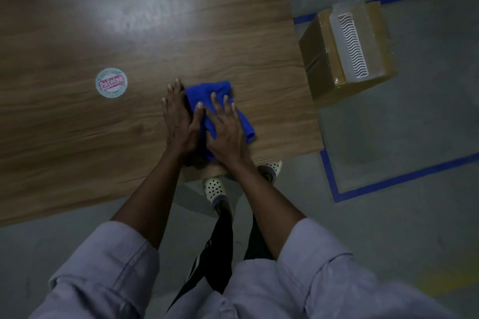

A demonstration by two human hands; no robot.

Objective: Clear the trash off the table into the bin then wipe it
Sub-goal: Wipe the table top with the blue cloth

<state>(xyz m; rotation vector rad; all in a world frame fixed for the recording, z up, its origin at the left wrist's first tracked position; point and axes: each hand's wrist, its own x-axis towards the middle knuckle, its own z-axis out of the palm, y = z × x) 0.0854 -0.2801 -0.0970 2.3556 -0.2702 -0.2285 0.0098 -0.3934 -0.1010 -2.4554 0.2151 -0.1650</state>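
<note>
Both hands lie flat with straight fingers near the front right corner of a brown wood-grain tabletop [77,137], and neither is curled around anything. The left hand [181,122] rests palm down with its fingers pointing away from the person, along the left edge of a soft, crumpled, bright blue cloth [207,90]; its thumb lies on the fabric. The right hand [225,127] presses down on top of the blue cloth with its fingers spread, covering the middle of it. Blue fabric shows beyond the fingertips and to the right of the right hand, close to the tabletop's front edge. Both forearms are bare, with pale grey shirt sleeves [108,267] rolled up near the elbows.

Well to the left of the hands, a round pale disc with red lettering [111,82] lies flat on the tabletop; whether it is a sticker or a loose lid cannot be told. A bright patch of reflected light sits farther back on the wood.

Below the tabletop's front edge, two white perforated shoes [215,186] stand on a grey floor [414,163]. To the right of the tabletop, on the floor, stands a brown cardboard box [321,59] with a white ridged plastic tray [350,44] lying across its top. Blue tape lines [388,181] mark the floor around the box.
</note>
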